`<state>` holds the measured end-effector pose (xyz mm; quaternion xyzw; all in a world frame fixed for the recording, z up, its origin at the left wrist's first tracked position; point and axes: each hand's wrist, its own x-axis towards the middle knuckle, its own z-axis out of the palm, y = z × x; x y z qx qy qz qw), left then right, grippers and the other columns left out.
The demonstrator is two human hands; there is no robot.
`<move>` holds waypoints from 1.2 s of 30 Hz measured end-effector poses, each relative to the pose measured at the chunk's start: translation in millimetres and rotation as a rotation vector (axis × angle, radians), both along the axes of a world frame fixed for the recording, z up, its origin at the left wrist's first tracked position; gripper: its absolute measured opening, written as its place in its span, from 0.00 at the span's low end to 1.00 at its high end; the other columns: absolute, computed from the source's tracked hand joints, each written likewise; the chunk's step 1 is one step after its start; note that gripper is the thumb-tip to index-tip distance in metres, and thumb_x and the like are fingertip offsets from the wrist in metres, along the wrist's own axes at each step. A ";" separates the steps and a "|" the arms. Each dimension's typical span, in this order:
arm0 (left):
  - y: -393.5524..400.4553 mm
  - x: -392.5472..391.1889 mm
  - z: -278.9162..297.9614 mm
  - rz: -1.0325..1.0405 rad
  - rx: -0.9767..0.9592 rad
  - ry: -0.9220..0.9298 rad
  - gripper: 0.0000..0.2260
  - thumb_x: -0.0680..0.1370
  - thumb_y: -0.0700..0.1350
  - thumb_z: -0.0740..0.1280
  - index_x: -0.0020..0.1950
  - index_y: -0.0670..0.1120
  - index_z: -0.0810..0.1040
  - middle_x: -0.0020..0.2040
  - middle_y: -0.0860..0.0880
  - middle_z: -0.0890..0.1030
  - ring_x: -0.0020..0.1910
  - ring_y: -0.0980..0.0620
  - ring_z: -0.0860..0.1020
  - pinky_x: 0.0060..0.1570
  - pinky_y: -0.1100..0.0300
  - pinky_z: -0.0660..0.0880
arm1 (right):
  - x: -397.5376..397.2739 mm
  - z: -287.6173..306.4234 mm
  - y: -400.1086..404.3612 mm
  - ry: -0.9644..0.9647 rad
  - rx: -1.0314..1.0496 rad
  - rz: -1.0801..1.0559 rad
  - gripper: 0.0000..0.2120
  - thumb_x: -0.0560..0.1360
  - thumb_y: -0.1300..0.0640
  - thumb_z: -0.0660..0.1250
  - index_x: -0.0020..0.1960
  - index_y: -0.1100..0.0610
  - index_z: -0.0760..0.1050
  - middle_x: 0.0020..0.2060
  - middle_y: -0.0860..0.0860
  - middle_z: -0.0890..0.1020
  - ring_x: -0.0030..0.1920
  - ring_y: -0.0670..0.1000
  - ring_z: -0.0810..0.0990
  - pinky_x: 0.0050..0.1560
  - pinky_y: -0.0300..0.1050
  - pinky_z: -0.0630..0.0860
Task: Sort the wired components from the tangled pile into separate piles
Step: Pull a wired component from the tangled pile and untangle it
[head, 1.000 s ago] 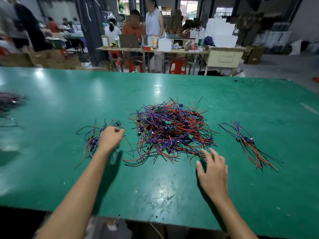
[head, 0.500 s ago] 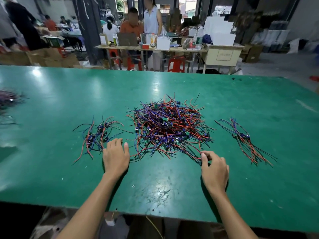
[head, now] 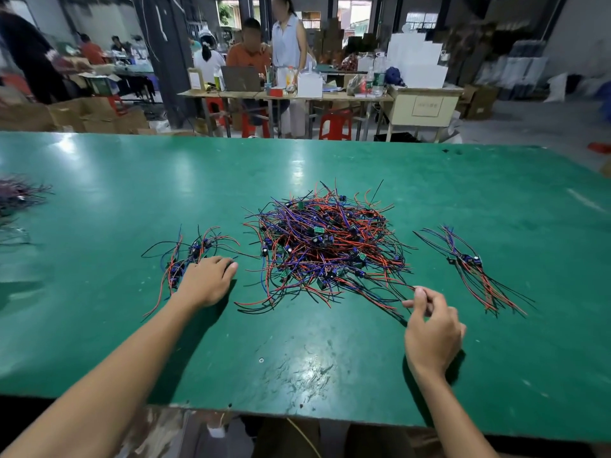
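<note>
Three heaps of red, blue and black wired components lie on the green desk: the big tangled pile in the middle, a small left pile and a small right pile. Resting flat, fingers relaxed, the left hand lies on the near edge of the left pile. At the tangled pile's near right edge, the right hand pinches thin black wires trailing from it.

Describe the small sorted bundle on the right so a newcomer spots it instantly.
On the green table, look right of the big tangled pile, beyond the right hand. The right bundle is a few wired parts, wires roughly parallel and fanning toward the near edge, unlike the tangled centre heap.
</note>
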<state>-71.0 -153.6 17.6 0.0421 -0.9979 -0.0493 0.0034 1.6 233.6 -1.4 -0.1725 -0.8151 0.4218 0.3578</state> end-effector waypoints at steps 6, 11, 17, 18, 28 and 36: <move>2.4 -0.5 11.3 0.109 -0.207 0.041 0.17 0.82 0.52 0.57 0.64 0.44 0.74 0.64 0.43 0.77 0.63 0.43 0.75 0.63 0.48 0.68 | 2.2 -2.1 7.5 -0.024 -0.138 -0.045 0.15 0.83 0.48 0.62 0.44 0.55 0.79 0.35 0.46 0.83 0.43 0.54 0.75 0.55 0.53 0.69; 12.1 -11.1 10.4 -0.050 -0.068 -0.054 0.24 0.86 0.53 0.52 0.80 0.47 0.60 0.80 0.44 0.61 0.78 0.46 0.62 0.74 0.46 0.61 | 1.6 -2.3 9.9 -0.069 -0.249 -0.048 0.16 0.83 0.44 0.61 0.46 0.54 0.77 0.33 0.47 0.83 0.42 0.59 0.79 0.53 0.59 0.76; 11.4 -16.2 8.1 0.019 -0.205 0.113 0.18 0.84 0.53 0.52 0.58 0.45 0.78 0.60 0.44 0.81 0.60 0.44 0.75 0.63 0.48 0.67 | -0.6 -2.2 10.3 0.006 -0.405 -0.059 0.12 0.82 0.42 0.63 0.44 0.47 0.75 0.31 0.46 0.84 0.37 0.49 0.82 0.40 0.47 0.76; 9.3 -16.0 8.9 0.041 -0.229 0.129 0.16 0.83 0.52 0.54 0.55 0.46 0.79 0.57 0.44 0.82 0.60 0.44 0.75 0.62 0.49 0.67 | -1.1 -3.0 10.4 0.036 -0.454 -0.020 0.10 0.82 0.43 0.63 0.45 0.46 0.75 0.31 0.46 0.84 0.38 0.48 0.83 0.40 0.47 0.79; 89.7 6.8 24.7 -0.292 0.095 0.591 0.07 0.76 0.40 0.69 0.53 0.45 0.80 0.50 0.47 0.81 0.53 0.46 0.76 0.55 0.51 0.70 | -7.1 -12.1 13.1 -0.087 -0.226 0.271 0.05 0.76 0.51 0.75 0.52 0.49 0.85 0.44 0.44 0.87 0.48 0.46 0.85 0.54 0.43 0.76; 192.2 15.3 16.6 -0.706 0.157 0.494 0.12 0.78 0.38 0.65 0.60 0.44 0.81 0.56 0.47 0.82 0.56 0.46 0.76 0.54 0.51 0.72 | -4.7 -11.6 17.1 0.035 -0.503 0.230 0.04 0.79 0.57 0.72 0.51 0.54 0.85 0.41 0.50 0.88 0.42 0.46 0.86 0.48 0.35 0.81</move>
